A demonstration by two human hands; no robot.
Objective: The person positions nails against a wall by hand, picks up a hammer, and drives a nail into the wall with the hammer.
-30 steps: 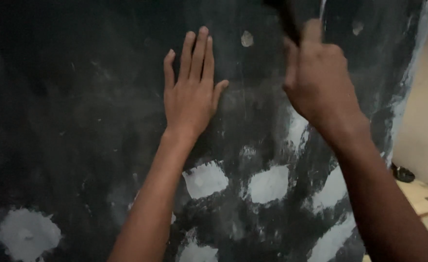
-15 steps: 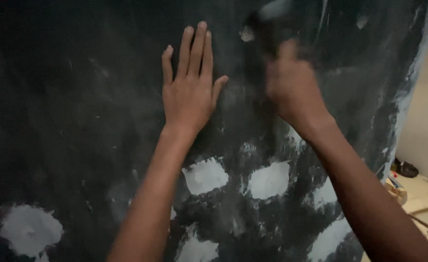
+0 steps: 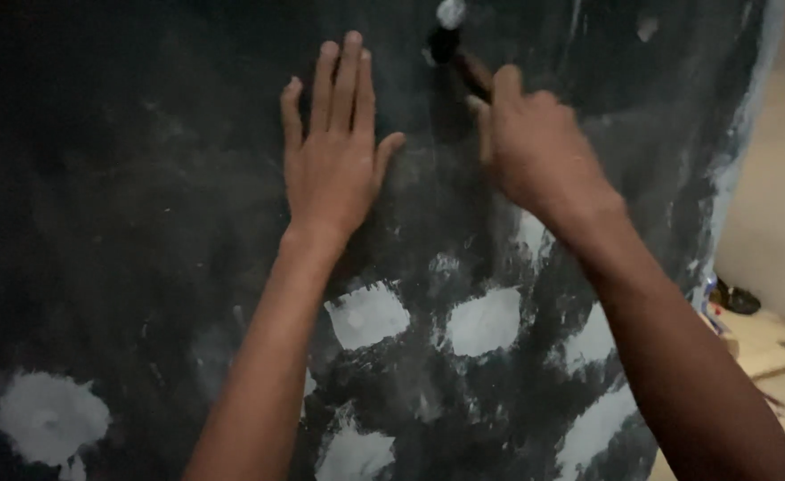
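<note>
From the head camera, the left hand lies flat against a dark painted board, palm down, fingers straight and close together pointing upward, thumb spread out to the right, gripping nothing; the right hand is curled shut around the handle of a dark tool, whose black head sits against the board just above and to the right of the left fingertips; the tool's handle slants down into the fist and is partly blurred, so its exact kind cannot be told; a small pale spot shows on the board touching or just above the tool's head; lower down, several whitish filler patches dot the board between and below the forearms; at the far right edge a pale floor with scattered clutter is visible
</note>
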